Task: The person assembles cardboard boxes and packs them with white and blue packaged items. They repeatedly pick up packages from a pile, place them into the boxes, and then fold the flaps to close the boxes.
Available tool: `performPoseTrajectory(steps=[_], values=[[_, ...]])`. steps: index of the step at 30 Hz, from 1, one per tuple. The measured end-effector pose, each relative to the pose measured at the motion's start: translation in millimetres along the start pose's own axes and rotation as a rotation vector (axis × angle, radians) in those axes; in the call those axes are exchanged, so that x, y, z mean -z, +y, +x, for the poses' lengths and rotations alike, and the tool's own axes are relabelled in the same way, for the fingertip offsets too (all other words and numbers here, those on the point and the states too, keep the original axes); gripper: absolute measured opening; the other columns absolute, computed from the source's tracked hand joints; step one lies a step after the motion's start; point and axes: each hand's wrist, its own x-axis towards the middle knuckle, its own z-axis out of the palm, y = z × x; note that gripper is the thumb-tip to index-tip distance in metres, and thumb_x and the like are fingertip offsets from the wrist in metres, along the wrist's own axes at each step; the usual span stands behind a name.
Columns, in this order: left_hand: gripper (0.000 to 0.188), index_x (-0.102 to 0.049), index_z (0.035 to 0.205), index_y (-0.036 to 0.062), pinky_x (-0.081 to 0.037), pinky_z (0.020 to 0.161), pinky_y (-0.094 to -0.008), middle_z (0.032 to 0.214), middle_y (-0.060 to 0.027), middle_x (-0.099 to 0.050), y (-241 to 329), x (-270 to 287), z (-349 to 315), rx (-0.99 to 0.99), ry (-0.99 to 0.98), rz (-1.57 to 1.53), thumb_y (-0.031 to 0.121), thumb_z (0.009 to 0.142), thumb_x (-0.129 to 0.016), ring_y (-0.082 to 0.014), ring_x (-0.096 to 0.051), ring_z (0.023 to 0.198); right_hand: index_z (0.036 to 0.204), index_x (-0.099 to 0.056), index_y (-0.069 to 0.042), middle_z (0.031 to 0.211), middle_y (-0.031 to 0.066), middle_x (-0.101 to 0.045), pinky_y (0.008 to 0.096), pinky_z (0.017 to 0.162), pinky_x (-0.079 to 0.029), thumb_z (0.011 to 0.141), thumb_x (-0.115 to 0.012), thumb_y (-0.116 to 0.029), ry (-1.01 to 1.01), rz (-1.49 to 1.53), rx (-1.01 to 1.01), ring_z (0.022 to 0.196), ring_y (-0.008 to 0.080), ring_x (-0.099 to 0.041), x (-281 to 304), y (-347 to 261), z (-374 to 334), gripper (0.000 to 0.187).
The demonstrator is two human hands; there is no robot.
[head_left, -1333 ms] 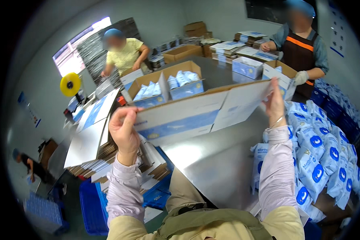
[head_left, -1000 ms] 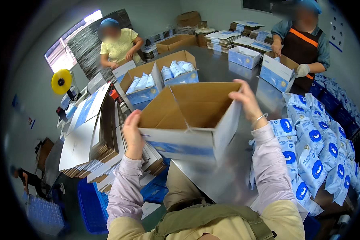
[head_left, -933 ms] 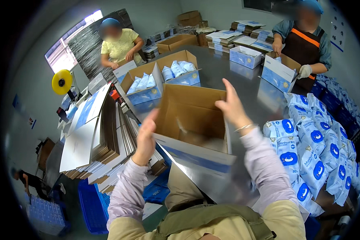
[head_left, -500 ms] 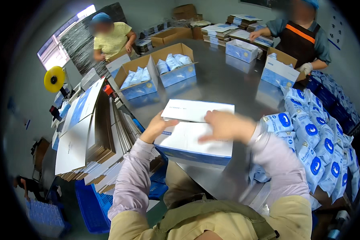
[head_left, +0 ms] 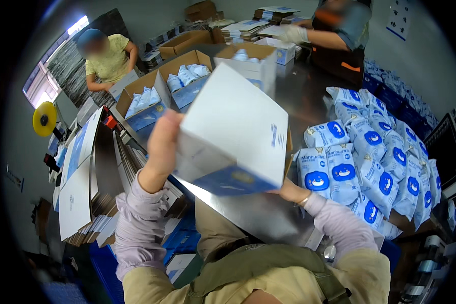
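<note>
A white cardboard box (head_left: 238, 126) with a blue printed lower side is lifted above the table and tilted, a broad white face toward me. My left hand (head_left: 162, 147) is closed on its left edge, the thumb at the upper corner. My right hand (head_left: 292, 191) grips the lower right side, its fingers mostly hidden behind the box. Brown bare cardboard shows along the right edge; I cannot see inside. Right of it lies a pile of light-blue soft packs (head_left: 372, 147), close to my right wrist.
Open boxes of packs (head_left: 144, 114) (head_left: 187, 88) stand at the back left of the metal table (head_left: 248, 218). Behind my box is another open box (head_left: 256, 83), blurred. Flattened cartons (head_left: 78, 197) lean at left. Two co-workers (head_left: 109, 61) (head_left: 342, 38) stand across the table.
The box has gone from resting on the table to raised and tilted. My right hand has moved from its top to its lower right side. A co-worker's open box has shifted left.
</note>
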Motion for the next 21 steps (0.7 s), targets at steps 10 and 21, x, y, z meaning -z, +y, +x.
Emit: performPoseTrajectory(steps=[10,21], values=[[0.023,-0.049,0.059,0.0051,-0.043,0.055,-0.0428,0.06,-0.013,-0.051,-38.3,-28.7,-45.8,-0.312,-0.807,0.821,0.019,0.072,-0.062,-0.0339,-0.054,0.061,0.117,-0.06,-0.002,0.093,0.0136,-0.068,0.0349,0.07,-0.054,0.086,-0.059,-0.037,0.046,-0.079,-0.426,0.087,0.0258,-0.065,128.2,-23.5,21.6,0.047],[0.095,-0.026,0.146,0.0091,-0.016,0.106,-0.0664,0.152,-0.025,-0.011,-79.1,16.9,-65.4,0.011,-0.23,1.648,0.005,0.063,-0.072,-0.0461,-0.01,0.14,0.147,-0.025,-0.014,0.136,0.0312,-0.04,0.0431,0.103,-0.037,0.087,-0.059,-0.023,0.265,-0.448,-0.07,0.124,0.043,-0.043,77.5,-52.7,30.6,0.069]])
